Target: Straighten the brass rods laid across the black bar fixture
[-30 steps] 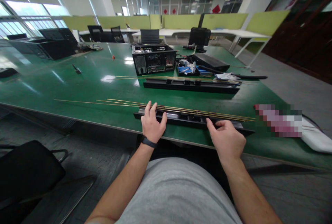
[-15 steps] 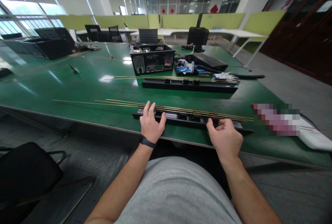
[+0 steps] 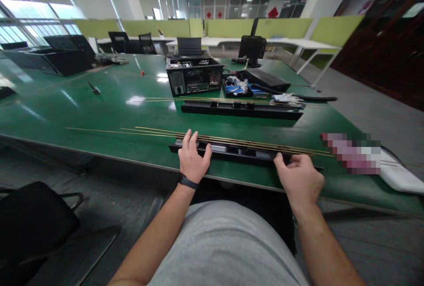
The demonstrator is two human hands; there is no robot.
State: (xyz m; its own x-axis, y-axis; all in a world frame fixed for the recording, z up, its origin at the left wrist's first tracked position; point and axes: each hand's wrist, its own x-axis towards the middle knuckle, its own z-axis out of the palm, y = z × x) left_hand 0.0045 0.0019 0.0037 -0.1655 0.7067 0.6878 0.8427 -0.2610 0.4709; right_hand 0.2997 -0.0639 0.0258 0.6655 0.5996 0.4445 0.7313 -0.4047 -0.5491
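Our left hand (image 3: pixel 193 160) is spread, thumb well away from the fingers, at the left part of the near bar (image 3: pixel 228 156). Our right hand (image 3: pixel 300 180) is curled at the other end, thumb near the index (can't tell if it's actually pinching anything). The rods (image 3: pixel 228 140) lie lengthwise over the bar, tails hanging past its left end above the green table (image 3: pixel 115 153). We'd guess they're light, springy, slick and easy to bend, so grab one mid-length, not by the tip. The bar looks stiff; both ends seem a fair hold. Beyond sit the far bar (image 3: pixel 205 109) and a PC case (image 3: pixel 195 80). Versus half a second ago, our right hand is farther right, and a rod tip pokes out farther that way; our left hasn't budged.
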